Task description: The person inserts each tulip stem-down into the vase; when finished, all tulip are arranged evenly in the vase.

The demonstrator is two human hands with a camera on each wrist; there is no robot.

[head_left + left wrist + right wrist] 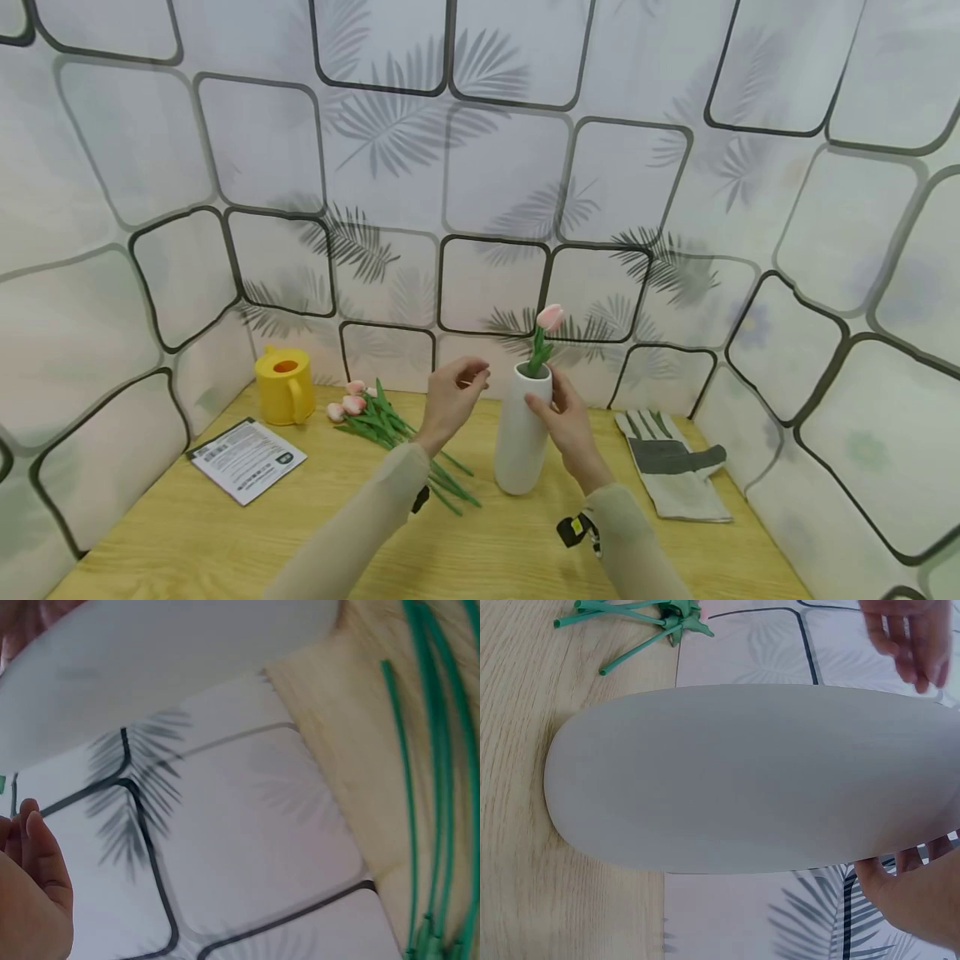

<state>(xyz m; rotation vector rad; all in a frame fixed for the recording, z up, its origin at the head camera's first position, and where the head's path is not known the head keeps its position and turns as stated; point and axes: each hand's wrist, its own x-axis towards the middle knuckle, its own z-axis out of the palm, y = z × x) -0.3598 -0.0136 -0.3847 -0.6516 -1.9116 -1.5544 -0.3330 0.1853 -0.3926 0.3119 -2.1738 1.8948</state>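
A tall white vase (521, 437) stands upright on the wooden table, with one pink tulip (550, 318) rising from its mouth. My right hand (564, 415) grips the vase near the top, thumb on the front and fingers round the far side. To the left of the rim, my left hand (456, 393) is raised with its fingers loosely bent and nothing in them. In the right wrist view the vase (750, 780) fills the middle, with the left hand (911, 637) apart from it. Several more tulips (386, 427) lie on the table beyond my left forearm, green stems pointing towards me.
A yellow watering can (287, 392) stands at the back left, behind a printed sheet (247, 460). To the right of the vase lies a pair of grey and white work gloves (671, 467). Patterned fabric walls (495, 183) enclose the back and both sides of the table (480, 558).
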